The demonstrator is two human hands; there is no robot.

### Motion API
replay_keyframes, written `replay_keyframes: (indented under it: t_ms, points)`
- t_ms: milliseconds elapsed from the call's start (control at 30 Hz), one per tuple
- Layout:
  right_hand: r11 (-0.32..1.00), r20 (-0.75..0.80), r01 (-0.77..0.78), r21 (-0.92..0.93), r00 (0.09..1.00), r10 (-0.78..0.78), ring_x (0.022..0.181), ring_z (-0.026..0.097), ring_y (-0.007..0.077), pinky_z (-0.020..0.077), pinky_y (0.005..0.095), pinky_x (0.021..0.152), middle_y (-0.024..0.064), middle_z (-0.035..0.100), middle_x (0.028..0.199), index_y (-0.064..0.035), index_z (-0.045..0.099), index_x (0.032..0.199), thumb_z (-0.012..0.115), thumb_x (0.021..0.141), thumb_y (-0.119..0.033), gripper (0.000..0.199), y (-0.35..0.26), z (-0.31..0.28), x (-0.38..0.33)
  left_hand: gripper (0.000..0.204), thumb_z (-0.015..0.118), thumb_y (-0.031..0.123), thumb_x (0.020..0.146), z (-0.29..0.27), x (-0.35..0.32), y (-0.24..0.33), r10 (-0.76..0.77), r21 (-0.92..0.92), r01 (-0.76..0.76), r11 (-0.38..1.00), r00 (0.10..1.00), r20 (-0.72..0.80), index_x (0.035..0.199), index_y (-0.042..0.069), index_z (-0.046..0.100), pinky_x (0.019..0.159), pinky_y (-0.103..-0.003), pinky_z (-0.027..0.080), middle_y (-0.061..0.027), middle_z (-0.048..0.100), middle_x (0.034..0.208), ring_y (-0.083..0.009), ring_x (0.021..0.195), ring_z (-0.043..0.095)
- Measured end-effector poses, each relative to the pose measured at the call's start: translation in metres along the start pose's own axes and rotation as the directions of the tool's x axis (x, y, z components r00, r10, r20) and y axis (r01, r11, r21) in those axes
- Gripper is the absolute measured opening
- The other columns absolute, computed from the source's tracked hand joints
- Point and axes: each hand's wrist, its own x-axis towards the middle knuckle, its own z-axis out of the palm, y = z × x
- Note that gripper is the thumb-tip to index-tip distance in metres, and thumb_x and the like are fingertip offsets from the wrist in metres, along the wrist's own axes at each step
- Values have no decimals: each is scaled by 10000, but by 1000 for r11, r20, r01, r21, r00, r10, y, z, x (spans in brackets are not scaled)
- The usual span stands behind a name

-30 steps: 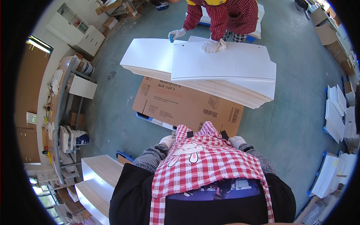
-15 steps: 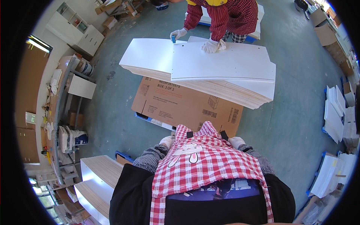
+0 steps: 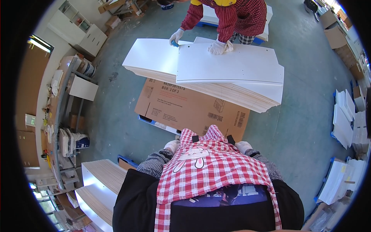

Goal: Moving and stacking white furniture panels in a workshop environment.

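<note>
My left hand [image 3: 172,145], in a white glove, is at the left side of my red-and-white checked apron [image 3: 216,170]. On the apron's other side is my right hand [image 3: 243,146], gloved too. The apron hides the fingers of both hands, so what they hold, if anything, does not show. Just beyond them lies a flat brown cardboard box [image 3: 185,104] with printing on it. Across its far part rests a stack of white panels [image 3: 150,58], topped by a loose white panel [image 3: 228,63]. A co-worker's gloved hand [image 3: 217,47] presses on that panel; their other hand [image 3: 176,36] holds something small and blue.
More stacked white panels [image 3: 102,176] stand close behind my left side. A long workbench [image 3: 65,96] runs along the left wall. Leaning panel stacks [image 3: 342,120] line the right side, on the green floor [image 3: 301,96]. Behind the co-worker is another white stack [image 3: 266,23].
The co-worker's hand with the small blue thing has shifted left along the far edge of the panels. My hands have stayed in place.
</note>
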Motion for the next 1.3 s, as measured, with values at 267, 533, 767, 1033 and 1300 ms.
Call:
replay_keyframes:
  t_ms: [267, 533, 767, 1033, 1300]
  points:
    - [972, -9, 138, -191, 990, -142, 967, 581, 360, 468, 435, 820, 214, 613, 994, -23, 628, 947, 450, 817, -232, 304, -3, -5, -7, 559, 530, 516, 787, 0, -4, 7, -37, 14, 37, 999, 999, -6, 1167, 109, 581, 930, -332, 409, -135, 573, 1186, -283, 1107, 531]
    - [966, 15, 137, -219, 990, -137, 950, 591, 359, 475, 433, 824, 208, 614, 995, -28, 621, 963, 464, 816, -220, 288, -6, -8, -8, 562, 536, 509, 787, -2, -5, 8, -30, 16, 30, 999, 1000, -1, 1168, 99, 578, 931, -331, 407, -140, 571, 1189, -286, 1111, 528]
    - [997, -15, -56, 50, 998, 57, 915, 611, 320, 470, 392, 793, 178, 647, 919, -25, 651, 894, 388, 842, -300, 385, 3, -6, -8, 547, 522, 504, 798, 2, -12, 16, -20, -6, 20, 1000, 999, -26, 1157, 96, 584, 930, -337, 406, -147, 574, 1179, -292, 1103, 531]
    - [972, 142, -147, 183, 982, 122, 932, 596, 341, 473, 420, 798, 186, 632, 930, -71, 650, 914, 515, 785, -239, 252, 2, -5, -28, 472, 493, 421, 818, -12, -31, 43, -9, 53, 11, 999, 999, -35, 1145, 95, 590, 933, -334, 402, -146, 579, 1167, -288, 1097, 533]
    - [999, 202, 7, -52, 979, 4, 883, 597, 356, 469, 444, 768, 184, 633, 872, -68, 635, 855, 522, 773, -244, 224, 3, 12, -49, 353, 535, 290, 786, -39, 8, 43, 263, 513, -235, 826, 965, 18, 1063, 88, 621, 923, -368, 424, -138, 603, 1085, -265, 1091, 533]
